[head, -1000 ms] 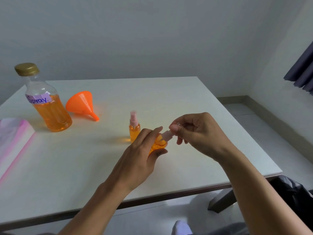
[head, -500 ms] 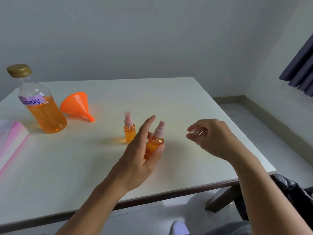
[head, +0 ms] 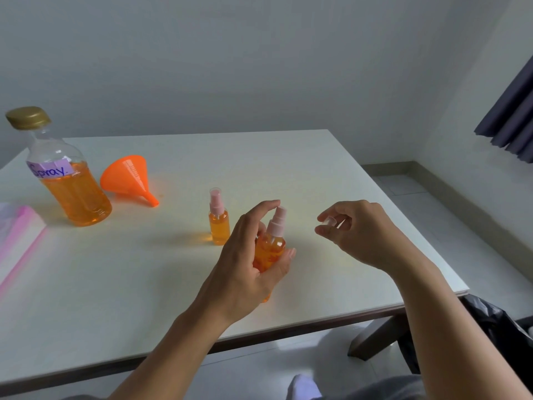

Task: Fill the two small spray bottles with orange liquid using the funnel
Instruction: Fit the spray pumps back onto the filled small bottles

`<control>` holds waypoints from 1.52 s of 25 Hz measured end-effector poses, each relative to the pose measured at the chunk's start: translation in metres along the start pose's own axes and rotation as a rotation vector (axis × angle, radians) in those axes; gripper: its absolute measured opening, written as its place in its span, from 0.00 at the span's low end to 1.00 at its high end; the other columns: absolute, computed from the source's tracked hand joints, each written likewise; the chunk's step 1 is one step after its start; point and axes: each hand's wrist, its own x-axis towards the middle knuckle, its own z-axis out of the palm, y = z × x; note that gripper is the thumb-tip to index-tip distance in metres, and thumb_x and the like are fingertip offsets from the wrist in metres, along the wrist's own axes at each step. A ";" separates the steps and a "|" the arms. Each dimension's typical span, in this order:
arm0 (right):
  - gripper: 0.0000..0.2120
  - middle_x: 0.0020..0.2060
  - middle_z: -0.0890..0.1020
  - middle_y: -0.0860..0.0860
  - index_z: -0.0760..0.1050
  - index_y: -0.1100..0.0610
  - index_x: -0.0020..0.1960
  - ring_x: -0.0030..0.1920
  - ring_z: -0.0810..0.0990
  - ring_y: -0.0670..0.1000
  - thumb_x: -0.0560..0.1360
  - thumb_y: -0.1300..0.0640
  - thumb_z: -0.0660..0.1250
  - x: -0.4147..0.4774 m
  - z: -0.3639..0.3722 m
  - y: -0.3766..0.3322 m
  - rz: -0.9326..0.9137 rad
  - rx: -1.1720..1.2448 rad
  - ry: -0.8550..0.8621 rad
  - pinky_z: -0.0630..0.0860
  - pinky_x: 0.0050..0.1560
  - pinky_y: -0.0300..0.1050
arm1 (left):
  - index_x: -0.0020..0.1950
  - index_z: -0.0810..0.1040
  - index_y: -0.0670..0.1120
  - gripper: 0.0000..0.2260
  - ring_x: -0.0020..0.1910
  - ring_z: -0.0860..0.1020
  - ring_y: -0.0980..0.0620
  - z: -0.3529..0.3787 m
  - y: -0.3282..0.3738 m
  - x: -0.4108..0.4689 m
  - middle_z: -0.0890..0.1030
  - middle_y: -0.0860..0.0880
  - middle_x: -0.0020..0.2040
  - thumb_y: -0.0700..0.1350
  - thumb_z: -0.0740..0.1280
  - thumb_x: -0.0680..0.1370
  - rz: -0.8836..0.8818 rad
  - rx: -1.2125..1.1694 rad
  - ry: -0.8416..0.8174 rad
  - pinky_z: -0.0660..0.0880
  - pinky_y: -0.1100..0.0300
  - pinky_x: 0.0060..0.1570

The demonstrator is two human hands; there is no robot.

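Observation:
My left hand (head: pixel 248 255) grips a small spray bottle (head: pixel 269 246) full of orange liquid, tilted, with the index finger resting on top of its pink pump head. My right hand (head: pixel 357 232) is a little to the right and pinches a small clear cap (head: pixel 328 221) between thumb and fingers. A second small spray bottle (head: pixel 219 223), also orange-filled and with a clear cap over its pink pump, stands upright on the white table (head: pixel 144 269) just left of my left hand. The orange funnel (head: pixel 128 177) lies on its side at the back left.
A large clear bottle (head: pixel 69 180) with a gold lid and a "Spray" label, about half full of orange liquid, stands at the far left. A pink and white packet (head: pixel 17 238) lies at the left edge. A dark curtain (head: pixel 513 111) hangs at the right.
My right hand pulled the clear cap off the held bottle and moved away to the right. My left index finger came to rest on the pump head.

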 end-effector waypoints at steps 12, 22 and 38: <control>0.08 0.43 0.83 0.42 0.84 0.47 0.53 0.43 0.81 0.41 0.75 0.48 0.75 0.000 0.001 0.001 -0.014 -0.004 -0.001 0.75 0.43 0.35 | 0.70 0.52 0.62 0.20 0.45 0.79 0.52 0.010 -0.002 -0.002 0.72 0.53 0.59 0.54 0.57 0.81 -0.068 -0.144 -0.062 0.82 0.56 0.39; 0.08 0.42 0.83 0.41 0.84 0.47 0.53 0.42 0.81 0.41 0.75 0.48 0.75 0.000 -0.001 0.003 -0.018 0.000 0.003 0.74 0.41 0.35 | 0.69 0.66 0.59 0.22 0.48 0.82 0.51 0.007 0.004 0.006 0.77 0.56 0.63 0.55 0.67 0.77 -0.079 -0.089 0.158 0.82 0.54 0.45; 0.09 0.41 0.83 0.41 0.84 0.48 0.54 0.41 0.81 0.38 0.75 0.48 0.75 -0.001 -0.006 0.005 -0.021 0.007 0.026 0.73 0.41 0.32 | 0.75 0.62 0.58 0.24 0.67 0.68 0.69 0.009 0.000 0.010 0.70 0.61 0.68 0.53 0.63 0.80 -0.017 0.132 0.082 0.71 0.69 0.62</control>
